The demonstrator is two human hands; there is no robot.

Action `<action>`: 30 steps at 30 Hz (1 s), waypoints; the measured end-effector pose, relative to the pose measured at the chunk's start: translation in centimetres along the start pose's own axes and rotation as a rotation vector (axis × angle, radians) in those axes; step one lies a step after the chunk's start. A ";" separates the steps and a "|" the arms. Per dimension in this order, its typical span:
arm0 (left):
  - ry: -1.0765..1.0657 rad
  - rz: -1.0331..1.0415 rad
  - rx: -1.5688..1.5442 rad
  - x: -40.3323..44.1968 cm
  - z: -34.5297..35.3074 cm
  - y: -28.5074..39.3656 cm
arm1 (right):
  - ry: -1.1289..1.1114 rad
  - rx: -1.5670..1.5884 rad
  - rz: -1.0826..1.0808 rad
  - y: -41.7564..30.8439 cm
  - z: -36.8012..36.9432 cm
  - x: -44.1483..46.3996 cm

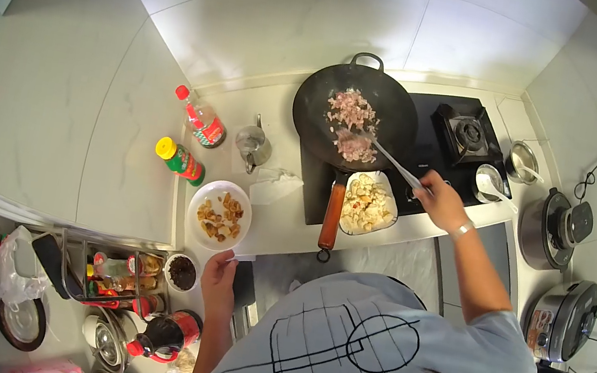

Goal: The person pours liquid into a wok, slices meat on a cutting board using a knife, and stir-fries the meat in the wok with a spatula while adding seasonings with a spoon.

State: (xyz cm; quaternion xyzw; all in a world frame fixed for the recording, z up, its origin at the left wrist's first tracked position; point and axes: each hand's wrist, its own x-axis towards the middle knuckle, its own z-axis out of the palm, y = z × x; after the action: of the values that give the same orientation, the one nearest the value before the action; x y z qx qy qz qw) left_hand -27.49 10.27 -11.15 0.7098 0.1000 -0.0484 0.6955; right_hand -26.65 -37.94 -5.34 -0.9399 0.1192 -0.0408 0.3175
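My right hand [440, 201] is closed round the handle of a metal spatula [397, 164]. The spatula's head is among pinkish chopped meat [352, 108], which lies in two heaps in a black wok [397, 124]. The wok sits on the hob, its wooden handle [333, 213] pointing towards me. Just right of that handle, a square dish [389, 227] holds pale chopped food. My left hand [219, 284] is low at the counter's front edge, below a white plate [195, 208] of brown pieces. Its fingers are curled together; whatever they may hold is hidden.
A red-capped bottle [205, 126], a yellow-capped green bottle [181, 161] and a metal jug [252, 148] stand left of the wok. On the right are a second burner [470, 135], small pots and two cookers [563, 317]. A condiment rack [115, 274] is at lower left.
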 end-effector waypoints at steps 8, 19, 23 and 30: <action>-0.051 0.011 -0.024 0.3 0.1 0.2 | 0.007 -0.008 -0.008 -0.8 1.8 2.6; -0.067 -0.019 0.014 0.5 1.0 0.5 | 0.006 -0.103 0.071 -0.6 -1.0 0.4; -0.067 0.010 0.009 0.8 0.6 0.6 | 0.065 -0.105 0.005 -1.5 -2.7 1.0; -0.067 0.018 -0.003 0.5 0.5 1.4 | 0.007 -0.105 0.000 0.1 -0.1 2.8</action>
State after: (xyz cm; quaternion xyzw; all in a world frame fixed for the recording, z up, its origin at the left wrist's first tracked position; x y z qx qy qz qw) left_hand -26.66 9.75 -9.91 0.7077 0.0704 -0.0657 0.7000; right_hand -24.03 -38.80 -5.34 -0.9551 0.1225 -0.0378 0.2670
